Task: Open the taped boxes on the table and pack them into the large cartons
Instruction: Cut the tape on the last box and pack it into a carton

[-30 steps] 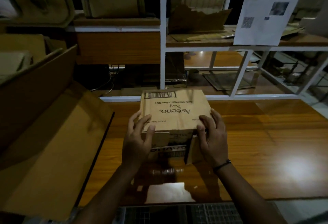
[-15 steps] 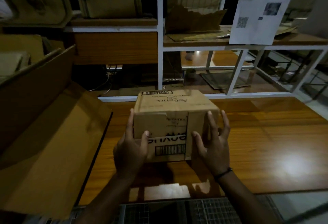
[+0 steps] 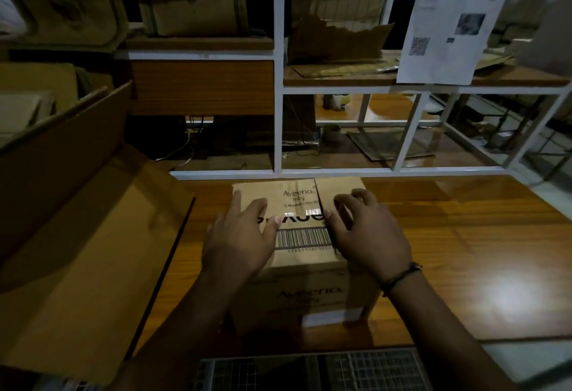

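A small brown cardboard box (image 3: 301,248) printed "Aveeno baby" with a barcode stands on the wooden table (image 3: 464,251), its barcode face up. My left hand (image 3: 240,237) lies flat on the left part of the top, fingers spread. On the right part rests my right hand (image 3: 366,233), its fingers slightly bent by the seam that runs across the top. A large open carton (image 3: 93,251) lies at the left with its flap stretched toward the box.
A white metal rack (image 3: 278,81) with wooden shelves rises behind the table, holding cardboard pieces and boxes. A printed paper sheet (image 3: 452,19) hangs at the upper right. A wire grid (image 3: 309,372) sits below the table's front edge.
The box was tipped over toward me and set down, so the barcode face now points up. Both hands moved from its sides onto its top.
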Motion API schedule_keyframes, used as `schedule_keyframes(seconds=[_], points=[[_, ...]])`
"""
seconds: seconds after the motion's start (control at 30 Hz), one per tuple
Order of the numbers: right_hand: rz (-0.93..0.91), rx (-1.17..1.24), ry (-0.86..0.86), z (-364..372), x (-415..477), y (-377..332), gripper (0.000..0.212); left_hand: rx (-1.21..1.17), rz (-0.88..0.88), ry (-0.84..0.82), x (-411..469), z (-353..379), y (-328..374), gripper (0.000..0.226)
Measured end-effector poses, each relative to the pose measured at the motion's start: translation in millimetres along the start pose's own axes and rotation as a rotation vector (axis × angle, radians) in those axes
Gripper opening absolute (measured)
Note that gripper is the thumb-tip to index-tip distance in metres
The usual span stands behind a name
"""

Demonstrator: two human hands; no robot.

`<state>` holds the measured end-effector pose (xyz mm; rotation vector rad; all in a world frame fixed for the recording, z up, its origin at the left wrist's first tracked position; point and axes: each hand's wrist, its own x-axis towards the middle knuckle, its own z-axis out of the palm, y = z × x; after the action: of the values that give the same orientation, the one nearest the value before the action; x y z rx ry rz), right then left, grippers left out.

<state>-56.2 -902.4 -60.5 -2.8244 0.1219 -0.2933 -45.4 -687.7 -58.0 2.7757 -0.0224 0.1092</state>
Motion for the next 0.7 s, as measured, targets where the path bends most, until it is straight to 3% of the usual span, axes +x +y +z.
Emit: schedule_keyframes(seconds=[0.1, 0.33, 0.47, 0.57, 0.7], points=[[-0.042, -0.037, 0.0, -3, -7, -6, 0.053, 0.091, 0.06, 0.011, -2, 3, 11, 0.055], [-0.286, -0.011, 0.028, 7, -27, -13, 0.048, 0.063, 0.154, 0.016, -21, 22, 35, 0.052], [-0.249, 0.01, 0.068, 4, -20, -5, 0.041, 0.055, 0.142, 0.042, -14, 21, 33, 0.053], [-0.213, 0.107, 0.107, -7, -13, 0, 0.048, 0.044, 0.15, 0.054, -5, 20, 31, 0.052], [-0.182, 0.315, 0.333, -32, -7, 10, 0.036, 0.035, 0.175, 0.082, 3, 20, 28, 0.051]])
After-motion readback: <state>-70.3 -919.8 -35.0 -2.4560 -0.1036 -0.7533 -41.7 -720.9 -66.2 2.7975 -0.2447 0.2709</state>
